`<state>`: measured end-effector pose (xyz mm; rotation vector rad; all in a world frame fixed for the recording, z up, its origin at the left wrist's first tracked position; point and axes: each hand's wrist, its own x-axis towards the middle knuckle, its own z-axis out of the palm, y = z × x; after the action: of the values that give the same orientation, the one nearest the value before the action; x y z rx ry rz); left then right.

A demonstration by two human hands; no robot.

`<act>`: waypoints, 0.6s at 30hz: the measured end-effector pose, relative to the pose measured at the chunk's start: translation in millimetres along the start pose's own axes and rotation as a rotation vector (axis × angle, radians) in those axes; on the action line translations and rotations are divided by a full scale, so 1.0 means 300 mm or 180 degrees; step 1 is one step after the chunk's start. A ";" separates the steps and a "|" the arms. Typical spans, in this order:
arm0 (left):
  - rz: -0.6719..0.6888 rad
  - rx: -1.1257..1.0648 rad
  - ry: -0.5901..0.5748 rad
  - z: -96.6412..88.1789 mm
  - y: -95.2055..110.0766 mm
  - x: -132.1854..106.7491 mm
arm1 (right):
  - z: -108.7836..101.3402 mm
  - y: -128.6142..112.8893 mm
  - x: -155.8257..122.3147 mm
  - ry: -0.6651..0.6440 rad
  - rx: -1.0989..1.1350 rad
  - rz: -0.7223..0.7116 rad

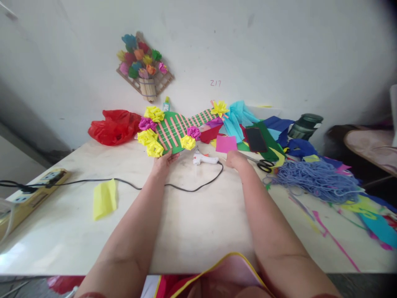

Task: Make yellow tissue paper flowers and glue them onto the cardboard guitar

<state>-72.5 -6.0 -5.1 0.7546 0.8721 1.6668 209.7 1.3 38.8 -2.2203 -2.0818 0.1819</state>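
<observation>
A green paper guitar [182, 129] with pink strips, white strings and yellow and magenta paper flowers leans near the wall. My left hand [166, 162] grips its lower edge, fingers partly behind it. My right hand [235, 159] is closed at the lower edge of a pink paper square [226, 144]; what its fingers hold, if anything, is hidden. Between my hands lies a white glue gun [205, 159] with a black cord. Black-handled scissors [265, 165] lie just right of my right hand.
A red plastic bag [114, 127] sits at the back left. At left are a power strip [37, 194] and yellow paper [104, 199]. To the right lie a dark phone [256, 139], blue yarn [316, 180], paper scraps and a dark green jar [305, 126].
</observation>
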 end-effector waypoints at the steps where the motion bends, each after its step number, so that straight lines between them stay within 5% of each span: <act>1: -0.0012 -0.0002 0.0007 0.000 0.001 0.000 | -0.004 0.006 0.002 -0.0126 -0.0139 0.0006; 6: -0.0112 0.0035 0.0011 -0.009 0.001 0.009 | -0.049 0.040 0.002 -0.0182 0.0030 0.0102; 12: -0.0183 0.0070 -0.0013 -0.015 0.003 0.012 | -0.103 0.018 -0.031 0.0531 0.0689 -0.0442; 18: -0.0195 0.0109 -0.0089 -0.007 0.008 0.005 | -0.111 -0.019 -0.041 0.0937 0.0542 -0.0959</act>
<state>-75.7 -5.2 -4.2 0.7657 0.8976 1.5873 208.1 -10.2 72.7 -1.6963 -2.1114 0.0070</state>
